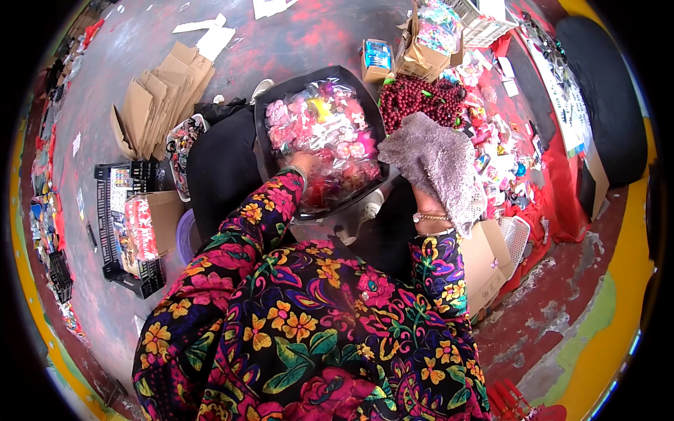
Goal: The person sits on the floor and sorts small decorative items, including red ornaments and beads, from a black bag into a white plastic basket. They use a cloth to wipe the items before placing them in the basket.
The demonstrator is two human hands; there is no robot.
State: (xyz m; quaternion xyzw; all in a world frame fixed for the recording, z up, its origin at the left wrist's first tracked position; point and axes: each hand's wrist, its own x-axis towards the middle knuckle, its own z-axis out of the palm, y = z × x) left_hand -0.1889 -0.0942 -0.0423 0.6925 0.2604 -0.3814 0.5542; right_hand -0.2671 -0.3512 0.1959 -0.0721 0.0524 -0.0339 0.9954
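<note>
Between my knees sits a black tray holding several pink, white and yellow hair ornaments in clear plastic wrapping. My left hand rests at the tray's left side, against the wrapped ornaments; its fingers are largely hidden among the shiny plastic. At the right, my right hand grips a fluffy grey cloth, which spreads forward over the fingers and hangs down beside the wrist. The cloth's left corner reaches the tray's right rim.
Flattened cardboard and a black crate with a box lie left. Dark red beads, cartons and heaped small goods stand right of the tray. An opened carton is near my right forearm.
</note>
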